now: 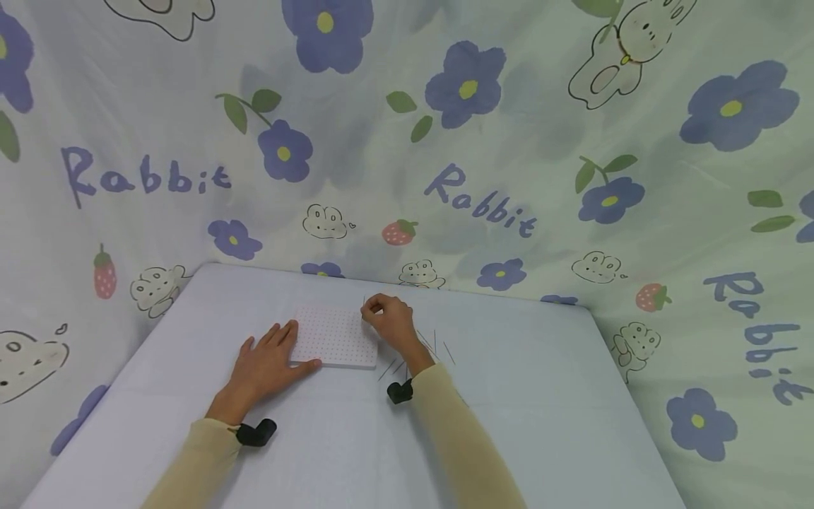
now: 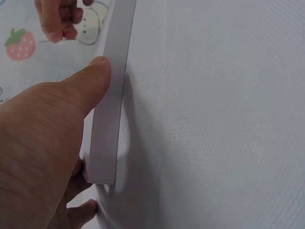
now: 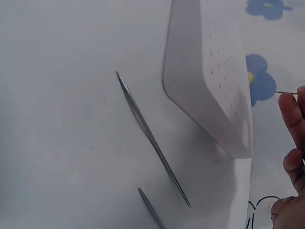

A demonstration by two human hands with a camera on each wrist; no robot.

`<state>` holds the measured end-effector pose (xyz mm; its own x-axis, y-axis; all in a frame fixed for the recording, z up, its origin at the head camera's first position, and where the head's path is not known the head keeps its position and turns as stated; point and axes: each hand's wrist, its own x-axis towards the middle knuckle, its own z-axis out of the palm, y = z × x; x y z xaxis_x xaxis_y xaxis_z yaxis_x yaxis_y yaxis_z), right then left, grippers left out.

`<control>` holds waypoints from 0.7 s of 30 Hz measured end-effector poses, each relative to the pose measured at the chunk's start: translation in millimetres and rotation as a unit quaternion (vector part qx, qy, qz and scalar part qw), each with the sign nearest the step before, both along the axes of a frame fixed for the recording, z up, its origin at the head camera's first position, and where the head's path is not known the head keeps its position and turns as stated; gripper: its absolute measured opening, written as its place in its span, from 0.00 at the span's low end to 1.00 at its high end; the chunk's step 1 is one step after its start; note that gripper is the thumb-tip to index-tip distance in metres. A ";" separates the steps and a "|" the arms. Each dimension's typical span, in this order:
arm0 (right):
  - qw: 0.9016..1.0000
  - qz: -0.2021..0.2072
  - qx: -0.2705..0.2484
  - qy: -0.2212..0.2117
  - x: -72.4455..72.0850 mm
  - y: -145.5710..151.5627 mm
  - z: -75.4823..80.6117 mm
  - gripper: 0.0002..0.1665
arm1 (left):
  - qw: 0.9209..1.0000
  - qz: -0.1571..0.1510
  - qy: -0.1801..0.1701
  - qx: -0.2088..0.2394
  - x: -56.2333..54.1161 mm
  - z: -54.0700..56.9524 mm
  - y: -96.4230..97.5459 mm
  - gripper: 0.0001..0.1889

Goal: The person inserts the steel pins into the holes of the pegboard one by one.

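A white, square pegboard (image 1: pixel 333 339) with rows of small holes lies flat on the white table. My left hand (image 1: pixel 263 364) rests at its near left corner, the fingers stretched along the left side. In the left wrist view the thumb (image 2: pixel 93 78) presses against the front edge of the board. Over the far right corner, my right hand (image 1: pixel 392 322) pinches a thin dark needle-like stick (image 3: pixel 282 92) between thumb and fingertips. The stick points away from the hand, above the pegboard in the right wrist view.
Several thin dark sticks (image 1: pixel 449 353) lie scattered on the table right of the board, partly under my right forearm. One slim metallic stick (image 3: pixel 152 138) shows close up in the right wrist view. A patterned curtain (image 1: pixel 356 155) hangs behind the table (image 1: pixel 540 438).
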<state>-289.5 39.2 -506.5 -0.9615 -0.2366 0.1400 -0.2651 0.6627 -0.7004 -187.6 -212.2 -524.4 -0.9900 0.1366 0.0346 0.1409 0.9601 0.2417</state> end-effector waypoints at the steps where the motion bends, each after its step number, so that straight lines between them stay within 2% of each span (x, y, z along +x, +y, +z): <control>1: 1.000 0.000 0.006 0.003 0.4 -1.2 -1.0 0.06 | 1.000 0.000 0.000 0.000 0.0 -0.2 -0.1 0.55; 12: 0.993 -0.009 0.106 0.044 6.3 -10.8 -8.5 0.05 | 1.000 -0.001 -0.005 0.000 0.4 0.0 0.7 0.55; 17: 0.990 -0.007 0.125 0.070 7.5 -11.6 -7.6 0.05 | 1.000 -0.004 -0.001 0.001 0.3 0.5 0.0 0.55; 21: 0.988 -0.005 0.132 0.074 8.9 -11.5 -4.9 0.04 | 1.000 -0.004 0.000 0.001 0.3 1.4 0.0 0.55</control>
<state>-280.5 27.8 -511.4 -0.9374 -0.2744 0.2144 -0.3445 0.8205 -0.4562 -187.2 -212.3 -523.0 -0.9888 0.1452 0.0341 0.1491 0.9583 0.2439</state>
